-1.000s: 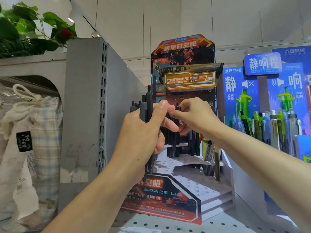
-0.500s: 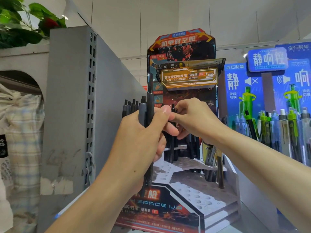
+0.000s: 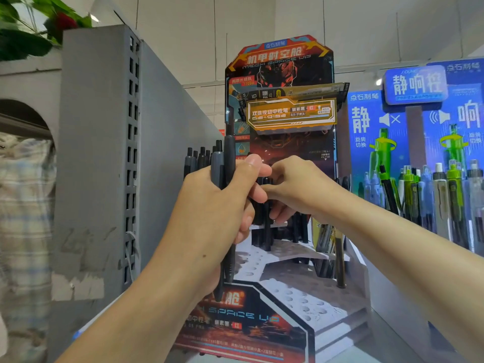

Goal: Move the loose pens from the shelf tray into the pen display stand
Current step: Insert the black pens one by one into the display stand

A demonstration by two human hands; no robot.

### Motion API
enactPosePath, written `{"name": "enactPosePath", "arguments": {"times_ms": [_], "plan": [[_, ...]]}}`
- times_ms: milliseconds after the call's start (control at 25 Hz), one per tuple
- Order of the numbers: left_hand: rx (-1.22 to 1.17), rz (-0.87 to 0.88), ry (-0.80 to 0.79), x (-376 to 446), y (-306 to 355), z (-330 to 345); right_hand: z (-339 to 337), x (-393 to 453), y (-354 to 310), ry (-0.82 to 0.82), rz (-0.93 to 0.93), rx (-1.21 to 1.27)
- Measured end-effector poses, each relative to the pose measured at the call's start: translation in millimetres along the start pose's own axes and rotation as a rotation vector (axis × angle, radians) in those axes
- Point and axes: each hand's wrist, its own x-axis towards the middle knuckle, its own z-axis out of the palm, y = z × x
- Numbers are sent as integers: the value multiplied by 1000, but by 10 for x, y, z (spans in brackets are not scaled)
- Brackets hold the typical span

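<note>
My left hand [image 3: 217,213] grips a bundle of several dark pens [image 3: 225,163] upright in front of the pen display stand [image 3: 301,292], a tiered white stand with rows of holes and a red and black backboard. My right hand [image 3: 296,189] reaches into the stand's upper tiers with curled fingers, pinching a black pen [image 3: 266,226] that stands in a hole there. Several other black pens stand in the upper tiers, partly hidden behind both hands. The shelf tray is out of view.
A grey metal shelf divider [image 3: 104,153] rises close on the left. To the right stands a blue display [image 3: 419,127] with several green, blue and grey pens [image 3: 442,205]. Fabric bags [image 3: 23,205] hang at far left, with a plant [image 3: 31,24] above.
The view has shifted slightly. My left hand keeps its hold on the bundle, and my right hand stays at the upper tiers, its fingers working on a pen beside my left thumb.
</note>
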Motion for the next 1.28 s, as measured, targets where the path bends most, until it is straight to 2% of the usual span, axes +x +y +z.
{"name": "enactPosePath", "arguments": {"times_ms": [320,760,1040,1280], "plan": [[9,-31,13,-10,13,-3,29,-39,33,-110,99,22],[-16,48,9,-25,51,13,-1,-68,18,-67,49,-25],[-66,4,53,10,77,63,21,-59,29,-105,77,-75],[2,58,17,28,84,45,-49,-148,-50,-86,60,-126]]}}
